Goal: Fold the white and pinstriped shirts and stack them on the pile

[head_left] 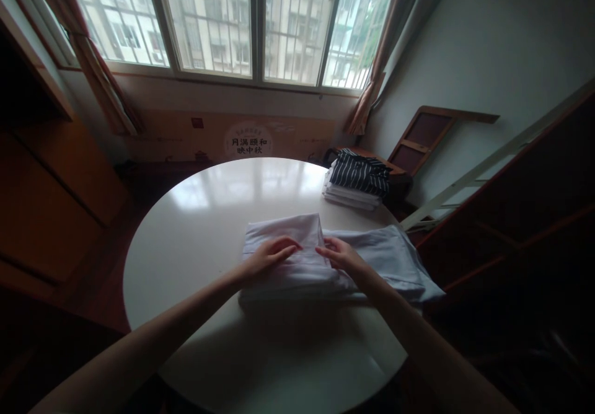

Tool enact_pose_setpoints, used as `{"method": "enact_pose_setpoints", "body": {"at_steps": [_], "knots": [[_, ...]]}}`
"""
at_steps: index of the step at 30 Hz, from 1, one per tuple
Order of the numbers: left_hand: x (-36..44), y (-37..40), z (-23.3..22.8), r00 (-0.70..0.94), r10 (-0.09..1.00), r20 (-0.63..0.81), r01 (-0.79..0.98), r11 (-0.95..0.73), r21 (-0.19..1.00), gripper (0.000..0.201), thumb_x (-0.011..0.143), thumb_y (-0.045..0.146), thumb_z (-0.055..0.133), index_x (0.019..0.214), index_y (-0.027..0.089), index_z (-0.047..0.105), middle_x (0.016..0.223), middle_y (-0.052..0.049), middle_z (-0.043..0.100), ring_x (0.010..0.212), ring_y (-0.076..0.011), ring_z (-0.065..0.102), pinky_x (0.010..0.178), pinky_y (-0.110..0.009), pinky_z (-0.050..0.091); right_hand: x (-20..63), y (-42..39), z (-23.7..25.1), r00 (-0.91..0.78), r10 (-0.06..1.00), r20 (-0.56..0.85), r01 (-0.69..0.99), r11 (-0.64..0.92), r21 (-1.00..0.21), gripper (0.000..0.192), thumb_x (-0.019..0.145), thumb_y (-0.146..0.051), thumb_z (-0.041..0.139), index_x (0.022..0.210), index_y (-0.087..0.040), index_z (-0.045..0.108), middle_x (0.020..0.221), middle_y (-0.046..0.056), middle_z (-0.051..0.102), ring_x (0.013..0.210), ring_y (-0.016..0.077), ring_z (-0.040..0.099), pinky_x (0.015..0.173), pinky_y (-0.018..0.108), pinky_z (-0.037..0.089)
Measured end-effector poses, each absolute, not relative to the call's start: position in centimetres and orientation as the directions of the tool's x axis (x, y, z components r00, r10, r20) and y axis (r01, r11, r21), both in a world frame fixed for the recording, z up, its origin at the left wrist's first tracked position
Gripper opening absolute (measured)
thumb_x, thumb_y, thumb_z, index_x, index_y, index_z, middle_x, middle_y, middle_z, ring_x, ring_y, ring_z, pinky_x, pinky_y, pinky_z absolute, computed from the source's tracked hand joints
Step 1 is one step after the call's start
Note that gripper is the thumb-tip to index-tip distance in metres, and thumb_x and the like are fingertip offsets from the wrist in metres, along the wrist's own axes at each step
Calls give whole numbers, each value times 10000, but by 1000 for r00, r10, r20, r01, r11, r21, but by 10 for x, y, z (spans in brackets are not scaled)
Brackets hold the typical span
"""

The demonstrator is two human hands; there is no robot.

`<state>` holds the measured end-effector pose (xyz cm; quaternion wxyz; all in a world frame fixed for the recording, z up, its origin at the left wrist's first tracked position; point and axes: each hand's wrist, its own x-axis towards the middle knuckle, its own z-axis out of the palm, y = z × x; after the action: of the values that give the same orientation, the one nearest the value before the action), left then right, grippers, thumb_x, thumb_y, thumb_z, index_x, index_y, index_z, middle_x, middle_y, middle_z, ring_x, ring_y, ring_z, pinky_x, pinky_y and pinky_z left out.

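Note:
A white garment (288,234) lies partly folded on the round white table (199,228), with its unfolded part (395,259) spreading to the right. My left hand (269,256) rests flat on the folded section, fingers pointing right. My right hand (339,256) lies on the cloth just beside it, fingers pointing left and pressing or pinching the fabric. The fingertips of both hands nearly meet at the middle of the fold.
A stack of folded clothes topped by a dark striped garment (360,175) sits at the table's far right edge. Behind it stands a wooden chair (418,141). Wooden cabinets (56,178) line the left; a large window (232,23) is ahead.

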<state>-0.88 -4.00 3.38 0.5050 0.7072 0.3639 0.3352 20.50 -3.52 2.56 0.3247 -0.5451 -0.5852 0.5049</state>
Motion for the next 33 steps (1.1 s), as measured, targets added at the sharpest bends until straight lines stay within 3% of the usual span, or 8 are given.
{"method": "enact_pose_setpoints", "body": {"at_steps": [5, 11, 15, 18, 21, 26, 30, 33], "knots": [[-39, -34, 15, 223, 918, 328, 548, -396, 737, 361, 806, 294, 427, 1135, 168, 503, 1217, -104, 511, 1159, -213, 434, 988, -394, 335, 209, -37, 6, -135, 972, -195, 243, -158, -957, 370, 593, -256, 612, 932, -161, 497, 721, 13, 631, 618, 147, 586, 560, 263, 452], [-46, -40, -5, 338, 916, 215, 784, -400, 474, 534, 831, 381, 378, 1294, 117, 354, 1399, -128, 294, 1309, -227, 203, 1063, -398, 221, 212, -39, 0, -158, 950, -267, 295, -213, -931, 348, 593, -231, 559, 923, -150, 484, 698, 2, 602, 558, 126, 549, 496, 232, 406], [-41, -45, -12, 353, 914, 197, 859, -401, 318, 569, 850, 451, 301, 1323, 134, 315, 1421, -124, 240, 1322, -236, 156, 1061, -424, 204, 215, -41, 9, -146, 963, -226, 483, -130, -866, 325, 615, -231, 551, 922, -148, 488, 719, 19, 615, 642, 157, 578, 563, 255, 430], [-37, -48, -9, 352, 918, 183, 891, -388, 235, 570, 849, 448, 297, 1321, 129, 319, 1401, -140, 281, 1313, -247, 190, 1060, -443, 186, 217, -41, 26, -143, 980, -139, 702, 2, -712, 311, 640, -274, 577, 924, -163, 514, 707, 21, 621, 647, 168, 580, 595, 271, 432], [-27, -48, -1, 351, 923, 156, 904, -378, 200, 548, 839, 382, 333, 1294, 79, 355, 1381, -177, 306, 1304, -273, 208, 1060, -451, 173, 213, -45, 44, -93, 992, 89, 854, 126, -505, 341, 653, -296, 595, 967, -185, 522, 757, 35, 622, 705, 187, 586, 652, 295, 439], [12, -50, 11, 496, 854, 159, 812, -521, 264, 513, 842, 333, 324, 1305, 114, 343, 1411, -158, 250, 1312, -267, 180, 1052, -448, 186, 198, -58, 53, -302, 914, 270, 812, 395, -429, 305, 743, -338, 520, 1003, -181, 525, 963, 84, 600, 888, 207, 569, 781, 326, 445], [43, -47, 11, 604, 773, 193, 702, -631, 329, 562, 832, 460, 323, 1320, 182, 322, 1423, -130, 233, 1317, -280, 155, 1037, -482, 193, 223, -57, 43, -210, 919, 332, 866, 333, -373, 294, 755, -355, 497, 991, -183, 532, 990, 96, 595, 963, 235, 542, 852, 368, 420], [54, -45, 7, 647, 733, 211, 656, -676, 337, 599, 809, 528, 332, 1330, 232, 304, 1432, -97, 222, 1320, -290, 132, 1038, -505, 168, 278, -45, 30, 26, 897, 442, 943, 125, -309, 358, 718, -364, 527, 1004, -149, 524, 1026, 143, 576, 1004, 276, 517, 893, 415, 387]]}}
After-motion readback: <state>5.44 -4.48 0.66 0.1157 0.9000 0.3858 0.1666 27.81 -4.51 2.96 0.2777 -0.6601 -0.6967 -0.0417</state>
